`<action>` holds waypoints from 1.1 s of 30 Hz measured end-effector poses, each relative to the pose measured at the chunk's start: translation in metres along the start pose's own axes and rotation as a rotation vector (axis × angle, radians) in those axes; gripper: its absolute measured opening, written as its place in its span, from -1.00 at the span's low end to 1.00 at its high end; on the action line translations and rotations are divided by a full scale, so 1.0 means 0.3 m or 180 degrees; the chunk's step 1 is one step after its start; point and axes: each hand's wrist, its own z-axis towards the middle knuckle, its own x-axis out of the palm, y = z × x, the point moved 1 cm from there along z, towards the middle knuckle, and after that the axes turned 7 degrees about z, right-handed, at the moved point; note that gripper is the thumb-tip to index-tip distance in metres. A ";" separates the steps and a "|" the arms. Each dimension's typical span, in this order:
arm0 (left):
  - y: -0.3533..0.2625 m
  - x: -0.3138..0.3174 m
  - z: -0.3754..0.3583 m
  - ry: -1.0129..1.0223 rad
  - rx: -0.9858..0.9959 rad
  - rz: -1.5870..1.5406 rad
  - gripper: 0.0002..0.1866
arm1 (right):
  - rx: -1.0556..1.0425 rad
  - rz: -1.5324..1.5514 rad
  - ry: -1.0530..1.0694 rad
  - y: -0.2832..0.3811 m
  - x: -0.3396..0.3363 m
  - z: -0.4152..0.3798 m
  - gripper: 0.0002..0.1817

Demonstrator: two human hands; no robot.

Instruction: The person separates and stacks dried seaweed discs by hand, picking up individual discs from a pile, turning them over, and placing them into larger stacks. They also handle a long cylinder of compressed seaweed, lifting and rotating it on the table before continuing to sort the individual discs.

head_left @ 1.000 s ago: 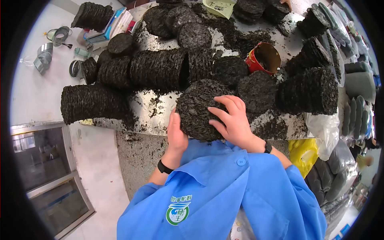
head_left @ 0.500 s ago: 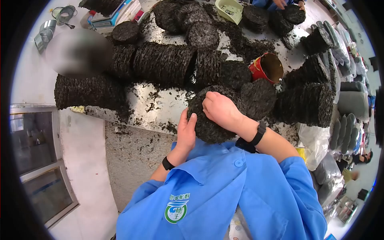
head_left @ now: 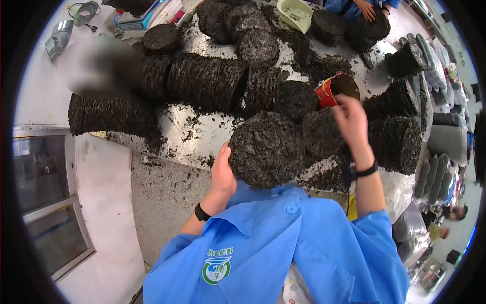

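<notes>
A thick round stack of dark dried seaweed (head_left: pixel 267 149) is tilted up at the table's front edge, its flat face toward me. My left hand (head_left: pixel 223 172) holds its left edge, with the fingers partly hidden behind it. My right hand (head_left: pixel 350 121) is at the lower rim of a red tub (head_left: pixel 325 95) that lies tipped with its mouth to the right. The right fingers are curled together and slightly blurred; whatever they hold, if anything, cannot be made out. Another seaweed round (head_left: pixel 321 134) lies between the held stack and my right hand.
Long rows of seaweed rounds (head_left: pixel 205 81) lie across the metal table (head_left: pixel 185 134), among scattered dark flakes. More seaweed stacks (head_left: pixel 397 144) stand at the right. A pale green scoop (head_left: pixel 295 14) lies at the back. Beyond it, a co-worker's hand (head_left: pixel 365 9) touches another stack.
My right hand has left the face of the seaweed stack and moved right to the red tub. My left hand still holds the stack, whose face is now uncovered.
</notes>
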 end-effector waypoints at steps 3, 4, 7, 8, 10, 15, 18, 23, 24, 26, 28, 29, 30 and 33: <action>-0.073 0.064 -0.010 0.0289 -0.0168 -0.0264 -0.46 | -0.0949 0.0240 0.1211 0.265 0.133 -0.232 -0.14; -0.087 0.095 -0.018 0.0480 -0.0131 -0.0303 -0.41 | -0.1099 0.0135 0.1399 0.338 0.170 -0.291 0.11; -0.052 0.123 -0.020 0.0901 -0.0138 -0.0505 -0.29 | -0.0741 -0.0066 0.1279 0.341 0.285 -0.379 0.47; -0.035 0.122 -0.016 0.1110 -0.0157 -0.0675 -0.23 | -0.0721 -0.0054 0.1254 0.335 0.293 -0.385 0.47; -0.011 0.117 -0.007 0.1105 -0.0256 -0.0764 -0.19 | -0.0632 0.0237 0.0965 0.328 0.297 -0.391 0.50; 0.008 0.127 -0.010 0.1130 -0.0502 -0.1001 -0.12 | -0.0607 0.0855 0.1016 0.277 0.234 -0.382 0.37; -0.009 0.154 -0.011 0.0957 -0.0468 -0.1008 -0.24 | -0.0673 0.0982 0.0885 0.267 0.189 -0.381 0.01; -0.019 0.096 0.021 0.0155 0.0106 0.0072 -0.51 | 0.1106 0.2364 -0.1252 0.023 0.078 -0.403 -0.61; -0.010 0.065 0.026 -0.0057 0.0084 0.0128 -0.51 | 0.1481 0.2835 -0.1404 -0.043 0.049 -0.382 -0.61; -0.027 0.047 0.024 -0.0079 0.0065 0.0231 -0.52 | 0.1976 0.2702 -0.1103 -0.263 0.045 -0.389 -0.51; -0.040 0.064 0.026 -0.0082 0.0077 0.0303 -0.53 | 0.0998 0.1086 -0.1293 -0.256 0.063 -0.416 -0.14; -0.051 0.081 0.022 -0.0132 0.0056 0.0291 -0.54 | 0.0428 0.0332 -0.1171 -0.145 0.056 -0.433 0.00; -0.061 0.097 0.003 -0.0192 0.0000 0.0293 -0.54 | -0.0094 0.0231 -0.0588 -0.032 0.065 -0.429 0.13; -0.098 0.220 -0.030 0.0140 -0.0188 0.0209 -0.52 | -0.1459 0.0059 0.0931 0.179 0.143 -0.444 -0.14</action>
